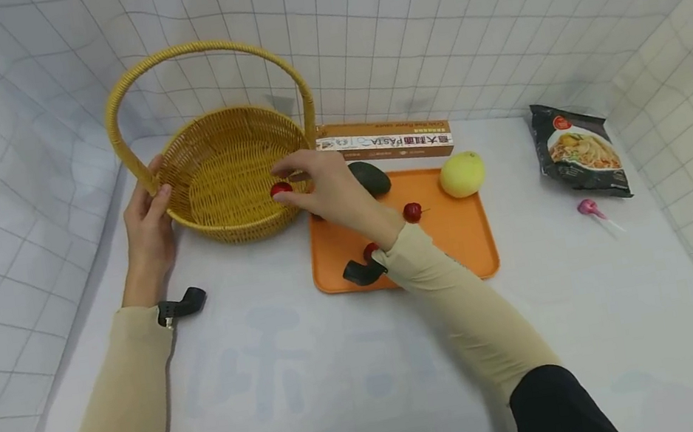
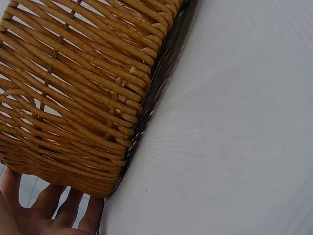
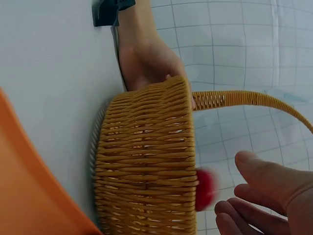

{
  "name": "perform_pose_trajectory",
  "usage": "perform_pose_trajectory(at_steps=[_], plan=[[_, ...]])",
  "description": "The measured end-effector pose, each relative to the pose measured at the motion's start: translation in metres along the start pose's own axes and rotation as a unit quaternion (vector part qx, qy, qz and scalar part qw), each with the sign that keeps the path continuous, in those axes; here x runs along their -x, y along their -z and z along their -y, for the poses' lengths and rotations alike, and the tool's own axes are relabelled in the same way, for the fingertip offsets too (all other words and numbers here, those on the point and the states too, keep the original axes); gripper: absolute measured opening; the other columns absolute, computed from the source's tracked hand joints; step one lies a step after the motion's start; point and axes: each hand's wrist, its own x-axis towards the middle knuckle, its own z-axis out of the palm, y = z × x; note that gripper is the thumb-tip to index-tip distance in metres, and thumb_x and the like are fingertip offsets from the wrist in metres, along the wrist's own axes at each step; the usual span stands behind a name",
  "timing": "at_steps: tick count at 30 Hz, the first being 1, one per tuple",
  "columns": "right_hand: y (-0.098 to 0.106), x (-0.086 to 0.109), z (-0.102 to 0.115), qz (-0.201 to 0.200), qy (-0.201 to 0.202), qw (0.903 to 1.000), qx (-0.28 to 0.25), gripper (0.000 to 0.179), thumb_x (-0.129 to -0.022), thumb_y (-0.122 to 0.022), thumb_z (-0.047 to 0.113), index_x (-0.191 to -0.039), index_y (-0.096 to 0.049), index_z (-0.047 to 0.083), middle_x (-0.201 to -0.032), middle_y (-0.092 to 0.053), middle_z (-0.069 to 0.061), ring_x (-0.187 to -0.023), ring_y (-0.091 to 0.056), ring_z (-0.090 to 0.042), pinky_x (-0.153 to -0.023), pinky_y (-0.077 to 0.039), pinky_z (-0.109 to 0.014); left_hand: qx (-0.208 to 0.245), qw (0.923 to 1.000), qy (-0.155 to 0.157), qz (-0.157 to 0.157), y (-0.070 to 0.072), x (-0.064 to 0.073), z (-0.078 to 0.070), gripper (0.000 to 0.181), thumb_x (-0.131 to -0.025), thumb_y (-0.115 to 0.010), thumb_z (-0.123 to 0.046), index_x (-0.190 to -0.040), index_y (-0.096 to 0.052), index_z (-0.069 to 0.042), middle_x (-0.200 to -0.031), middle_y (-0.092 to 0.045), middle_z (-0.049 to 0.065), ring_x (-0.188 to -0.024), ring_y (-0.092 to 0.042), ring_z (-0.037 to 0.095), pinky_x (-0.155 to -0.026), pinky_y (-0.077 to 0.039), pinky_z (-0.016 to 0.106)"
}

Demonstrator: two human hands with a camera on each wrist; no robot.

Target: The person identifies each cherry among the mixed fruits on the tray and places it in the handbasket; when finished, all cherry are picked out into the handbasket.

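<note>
A yellow wicker basket (image 1: pixel 245 229) with a tall hooped handle stands at the back left. My left hand (image 1: pixel 149 227) grips its left side, thumb on the rim by the handle's foot, the other fingers behind the wall. Over the basket's right side is my right hand (image 1: pixel 339 191), thumb and fingers parted. A red cherry (image 3: pixel 205 190), blurred, is at the rim in the right wrist view, apart from the fingertips. From the head, the same cherry (image 1: pixel 280 189) shows between thumb and forefinger, above the basket's inside.
Right of the basket lies an orange tray (image 1: pixel 458 244) with a dark green avocado (image 1: pixel 371 178), a yellow fruit (image 1: pixel 463 175), a stemmed cherry (image 1: pixel 412 212) and another cherry (image 1: pixel 370 251). Behind is a pasta box (image 1: pixel 385 141). A black noodle packet (image 1: pixel 582 155) and pink lollipop (image 1: pixel 589 207) lie far right.
</note>
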Motion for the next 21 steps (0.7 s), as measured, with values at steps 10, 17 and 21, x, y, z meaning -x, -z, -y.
perform_pose_trajectory(at_steps=[10, 17, 21], plan=[[0.002, 0.031, -0.016, -0.09, -0.059, 0.9932, -0.045, 0.035, -0.095, -0.08, 0.014, -0.128, -0.073, 0.004, -0.124, -0.075, -0.012, -0.111, -0.075, -0.026, -0.097, -0.059, -0.035, -0.008, 0.9999, -0.009, -0.005, 0.001, 0.0, -0.001, 0.049, -0.105, -0.059, -0.005, -0.154, -0.055, -0.012, -0.161, -0.046, 0.011, -0.145, -0.041, 0.025, -0.113, -0.038, 0.027], [0.002, 0.038, -0.023, -0.088, -0.071, 0.993, -0.033, 0.033, -0.095, -0.08, 0.012, -0.126, -0.074, 0.003, -0.121, -0.076, -0.013, -0.108, -0.075, -0.024, -0.094, -0.06, -0.037, 0.004, 0.9999, -0.013, -0.007, 0.002, 0.001, 0.001, 0.049, -0.105, -0.058, -0.003, -0.153, -0.055, -0.009, -0.161, -0.047, 0.013, -0.145, -0.042, 0.026, -0.116, -0.037, 0.029], [-0.002, 0.04, -0.03, -0.069, -0.096, 0.9929, -0.014, 0.032, -0.094, -0.08, 0.011, -0.124, -0.074, 0.001, -0.116, -0.076, -0.016, -0.104, -0.074, -0.025, -0.092, -0.061, -0.037, 0.006, 0.9999, -0.015, -0.005, 0.0, -0.001, 0.001, 0.049, -0.105, -0.058, -0.003, -0.153, -0.055, -0.009, -0.16, -0.047, 0.013, -0.145, -0.043, 0.025, -0.116, -0.037, 0.029]])
